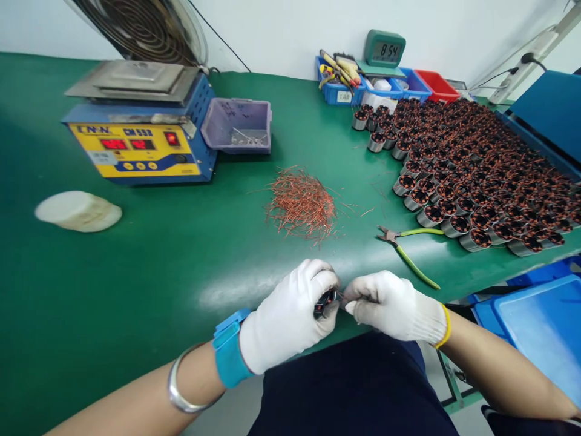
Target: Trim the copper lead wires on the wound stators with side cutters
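Observation:
My left hand (pixel 295 309), in a white glove with a blue wrist strap, is wrapped round a motor stator (pixel 325 301) with a dark core and copper windings. Most of the stator is hidden by the fingers. Close on its right side, my right hand (pixel 393 304), also gloved in white, pinches the copper wire ends (pixel 341 296) that stick out of the stator. Beyond the hands, a heap of cut copper wire pieces (pixel 302 203) lies on the green table. Diagonal cutters (pixel 389 235) with green handles rest spread apart to the right of the heap.
Rows of wound stators (pixel 472 175) fill the table's right side. A solder pot (pixel 140 139) with red displays stands at the left, beside a purple tray (pixel 238 127) and a white round block (pixel 78 211). Behind are a tool bin (pixel 338 91), a red bin (pixel 436 86) and a clock (pixel 385 48).

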`<state>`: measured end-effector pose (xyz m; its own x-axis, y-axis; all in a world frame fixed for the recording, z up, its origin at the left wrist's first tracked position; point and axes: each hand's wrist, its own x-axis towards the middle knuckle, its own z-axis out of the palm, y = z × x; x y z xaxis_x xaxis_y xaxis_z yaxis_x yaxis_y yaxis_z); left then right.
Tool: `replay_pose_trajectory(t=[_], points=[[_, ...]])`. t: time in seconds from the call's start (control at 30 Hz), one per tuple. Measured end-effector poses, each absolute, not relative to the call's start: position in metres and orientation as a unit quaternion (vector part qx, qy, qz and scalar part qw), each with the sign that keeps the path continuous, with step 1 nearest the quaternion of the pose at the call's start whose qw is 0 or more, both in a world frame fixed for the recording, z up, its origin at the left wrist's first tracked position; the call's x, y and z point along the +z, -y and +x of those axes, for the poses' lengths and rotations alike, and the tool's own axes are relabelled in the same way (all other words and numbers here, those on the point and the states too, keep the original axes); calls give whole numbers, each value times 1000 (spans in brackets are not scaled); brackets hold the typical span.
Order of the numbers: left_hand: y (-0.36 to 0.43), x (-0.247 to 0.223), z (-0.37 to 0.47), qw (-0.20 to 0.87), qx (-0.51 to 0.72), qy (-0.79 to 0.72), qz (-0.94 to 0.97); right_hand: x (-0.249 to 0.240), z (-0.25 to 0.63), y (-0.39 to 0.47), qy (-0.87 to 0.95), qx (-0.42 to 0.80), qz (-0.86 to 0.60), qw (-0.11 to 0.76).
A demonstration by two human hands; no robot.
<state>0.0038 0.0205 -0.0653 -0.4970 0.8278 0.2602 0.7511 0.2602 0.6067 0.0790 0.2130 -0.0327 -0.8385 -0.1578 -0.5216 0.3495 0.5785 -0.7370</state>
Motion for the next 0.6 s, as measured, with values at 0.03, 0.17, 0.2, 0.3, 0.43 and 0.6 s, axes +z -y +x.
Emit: replay_pose_trajectory(t=[0.03,0.17,0.2,0.3,0.43,0.6], points=[[-20,-66,4,52,348,-792,499,-35,81,-217,-835,-473,54,276],[-20,-68,5,49,348,-793,498,-37,88,-232,-803,-520,66,282],[-19,-68,5,50,348,-793,497,-35,87,-233,-806,-514,74,285],[-19,-66,4,58,349,-793,496,-26,80,-224,-843,-459,92,266],[-19,-65,3,66,349,-796,490,-22,70,-204,-892,-377,53,243],[-21,-64,6,50,351,-796,491,-30,77,-199,-877,-402,92,247]])
